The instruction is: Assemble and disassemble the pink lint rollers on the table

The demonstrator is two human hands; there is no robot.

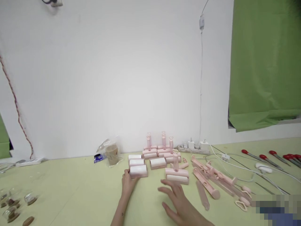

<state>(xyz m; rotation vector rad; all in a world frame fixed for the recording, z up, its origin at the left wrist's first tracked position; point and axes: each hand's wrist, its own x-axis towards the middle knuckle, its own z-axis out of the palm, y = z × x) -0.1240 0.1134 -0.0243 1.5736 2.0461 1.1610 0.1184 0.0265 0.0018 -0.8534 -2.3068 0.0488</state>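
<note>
My left hand (128,183) grips the near left corner of a white roll with a pink base (138,171), thumb along its front and fingers at its left end. Behind it in a column lie two more white rolls, the nearer one (136,162) almost touching it. Another white roll (157,163) lies just to the right. My right hand (176,201) hovers with its fingers spread and holds nothing. Just beyond its fingertips lies a pink and white roller (177,175) with a clear pink handle (175,162) standing upright. Several similar rollers (150,153) are grouped behind.
Pink handle shells (205,183) and a clear pink strip (202,194) lie at right. A power strip (194,149) with white cables is by the wall. Red-handled tools (263,157) lie far right. A bagged tape roll (112,153) and small glass domes (30,197) are at left.
</note>
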